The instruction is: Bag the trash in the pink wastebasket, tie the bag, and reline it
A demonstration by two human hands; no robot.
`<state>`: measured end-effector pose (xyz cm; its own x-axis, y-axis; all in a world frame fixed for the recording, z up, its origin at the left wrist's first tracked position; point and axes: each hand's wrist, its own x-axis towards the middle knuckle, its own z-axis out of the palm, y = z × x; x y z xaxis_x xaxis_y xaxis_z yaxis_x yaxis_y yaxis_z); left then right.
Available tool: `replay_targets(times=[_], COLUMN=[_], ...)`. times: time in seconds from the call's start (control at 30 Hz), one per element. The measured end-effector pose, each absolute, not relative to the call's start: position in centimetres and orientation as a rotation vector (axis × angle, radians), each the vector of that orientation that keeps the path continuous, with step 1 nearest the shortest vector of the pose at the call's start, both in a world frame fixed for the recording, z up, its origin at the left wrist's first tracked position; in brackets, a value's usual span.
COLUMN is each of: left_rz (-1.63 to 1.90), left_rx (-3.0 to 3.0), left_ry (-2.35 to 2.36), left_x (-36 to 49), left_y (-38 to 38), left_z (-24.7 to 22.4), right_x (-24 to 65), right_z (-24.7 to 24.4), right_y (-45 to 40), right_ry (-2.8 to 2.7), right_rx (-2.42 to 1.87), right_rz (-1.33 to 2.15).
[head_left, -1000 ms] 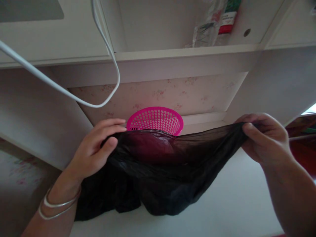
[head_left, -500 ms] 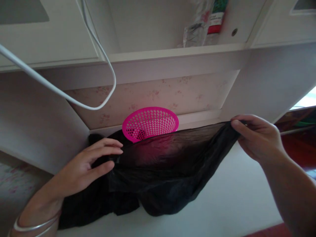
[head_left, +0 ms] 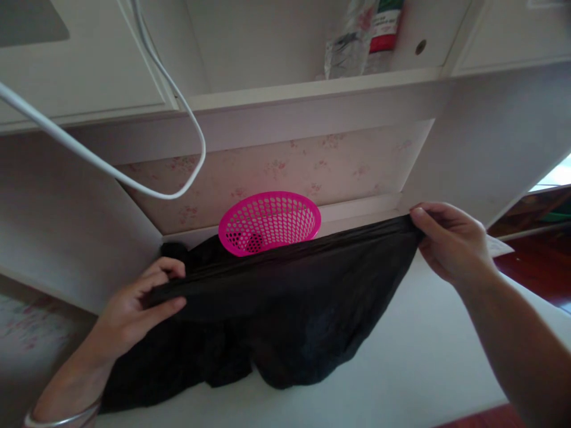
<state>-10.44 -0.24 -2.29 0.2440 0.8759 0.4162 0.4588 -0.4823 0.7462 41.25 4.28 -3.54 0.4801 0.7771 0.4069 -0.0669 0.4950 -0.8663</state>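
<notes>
A thin black cloth [head_left: 289, 309] is stretched by its upper edge between my two hands, its lower part drooping onto a white surface. My left hand [head_left: 138, 303] has the left end of that edge between thumb and fingers. At the other end, my right hand [head_left: 450, 238] pinches the corner between thumb and fingers. Behind the taut edge stands a pink perforated plastic basket [head_left: 274, 223], its lower part hidden by the cloth. More black cloth lies bunched at the left, beneath my left forearm.
A white cable [head_left: 178, 193] loops down at the upper left. Above is an open shelf [head_left: 267, 95] holding a clear plastic package [head_left: 348, 56] and a red-and-green container [head_left: 384, 30]. Side panels flank the white tabletop [head_left: 423, 345]. Flowered wallpaper [head_left: 276, 166] covers the back.
My left hand has moved left and closed on the cloth's edge. The edge is now pulled straight, and the cloth no longer shows the pink basket through it.
</notes>
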Motion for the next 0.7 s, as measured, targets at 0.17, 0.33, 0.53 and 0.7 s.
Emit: replay_targets(times=[0.17, 0.33, 0.53, 0.7], left_rz=[1.835, 1.689, 1.758, 1.804], left_rx=[1.281, 1.115, 0.821, 0.944], left_ry=[0.99, 0.996, 1.215, 1.085], left_x=[-9.0, -6.0, -4.0, -5.3], left_y=[0.2, -0.1, 0.1, 1.1], left_z=[-2.4, -4.9, -5.5, -2.3], right_x=[40.5, 40.4, 40.6, 40.2], right_z=[-2.9, -5.0, -7.6, -5.1], right_y=[4.8, 3.9, 3.8, 4.2], right_ry=[-0.813, -0.922, -1.071, -0.985], right_rx=[-0.821, -0.6, -0.879, -0.843], right_rz=[0.621, 0.982, 1.013, 0.859])
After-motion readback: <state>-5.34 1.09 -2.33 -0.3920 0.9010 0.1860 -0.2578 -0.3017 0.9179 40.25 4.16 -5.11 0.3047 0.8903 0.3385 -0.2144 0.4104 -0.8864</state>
